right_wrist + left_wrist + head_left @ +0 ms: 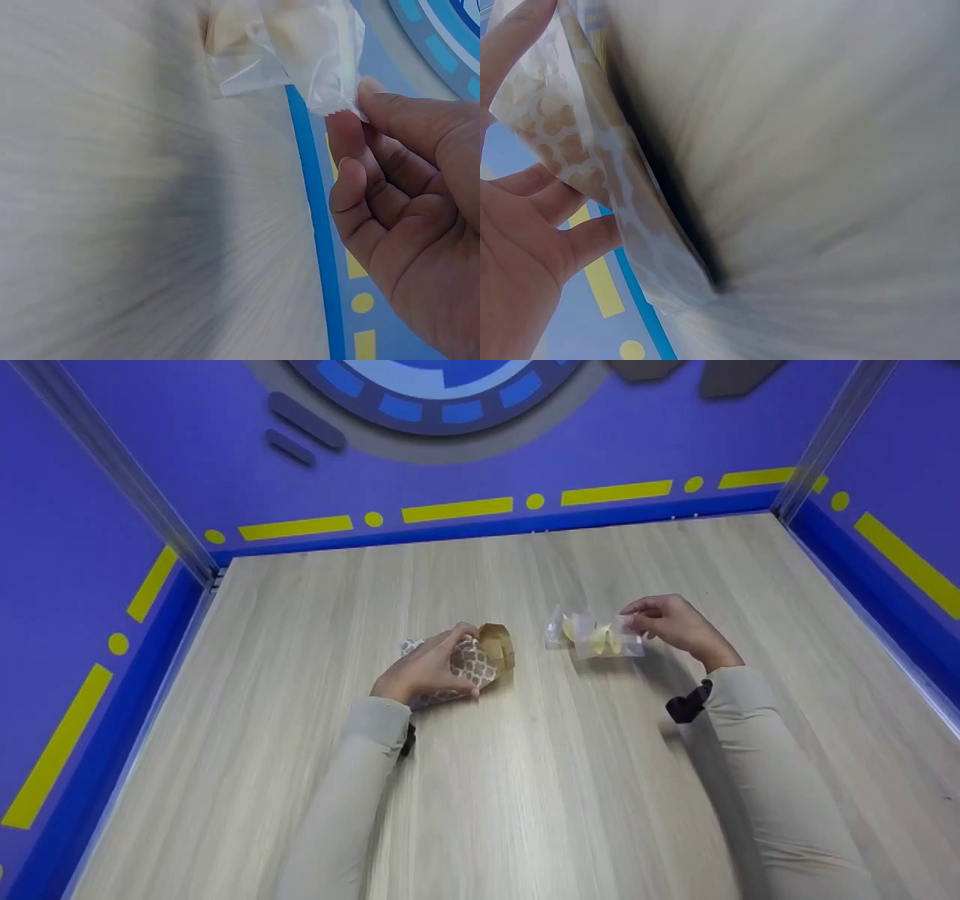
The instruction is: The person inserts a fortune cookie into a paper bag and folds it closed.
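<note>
In the head view, the left hand is curled round a patterned paper bag on the left of the tabletop, thumb on the near side and fingers on the far side; squeezing it this way probably steadies it and holds its brown mouth apart, facing right. To the right, and apart from the bag, the right hand pinches the right end of a clear packet with pale yellow pieces inside, likely taking the film's edge so as not to crush them; there may be two packets overlapping. Sleeves and black wrist straps come in from the near side, and blue-violet panels wall the far, left and right sides. In the left wrist view, the thumb lies on one face of the bag and fingertips support the other; its patterned side stands in the way, so what it contains cannot be told. In the right wrist view, the grip is thumb against forefinger on the packet's serrated corner, the other fingers folded below; the packet seems raised there, though whether its left end touches the tabletop is unclear.
</note>
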The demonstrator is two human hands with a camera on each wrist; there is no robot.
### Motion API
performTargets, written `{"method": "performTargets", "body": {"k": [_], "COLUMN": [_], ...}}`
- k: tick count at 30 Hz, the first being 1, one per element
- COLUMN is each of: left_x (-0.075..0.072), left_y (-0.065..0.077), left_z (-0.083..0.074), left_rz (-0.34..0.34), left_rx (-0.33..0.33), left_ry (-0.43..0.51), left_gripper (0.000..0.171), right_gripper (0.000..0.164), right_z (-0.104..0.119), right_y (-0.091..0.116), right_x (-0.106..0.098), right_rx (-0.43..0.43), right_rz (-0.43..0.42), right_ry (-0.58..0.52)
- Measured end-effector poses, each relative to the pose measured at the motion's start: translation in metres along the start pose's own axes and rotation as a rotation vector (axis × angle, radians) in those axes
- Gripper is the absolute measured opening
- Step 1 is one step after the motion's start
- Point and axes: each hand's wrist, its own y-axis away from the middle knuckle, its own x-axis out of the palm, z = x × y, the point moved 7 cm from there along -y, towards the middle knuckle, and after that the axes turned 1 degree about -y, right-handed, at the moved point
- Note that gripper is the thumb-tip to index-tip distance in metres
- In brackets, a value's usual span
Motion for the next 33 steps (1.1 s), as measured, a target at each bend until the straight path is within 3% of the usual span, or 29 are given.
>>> {"method": "performTargets", "body": {"k": [12,33], "left_x": [0.001,0.001], "left_y": [0.0,0.0], "left_z": [0.0,0.0], "left_rz": [0.009,-0.001], "left_rx": [-0.016,-0.024], "left_ry": [-0.002,-0.016], "left_gripper": [0.086,0.084], "right_gripper": [0.032,0.029], "right_z": [0.013,0.047], "right_y": [-0.006,-0.022], "right_x": [0.006,0.028], "right_rx": [0.009,-0.051], "right_rz": [-0.049,-0.02], "right_ry": [-0.008,-0.052]}}
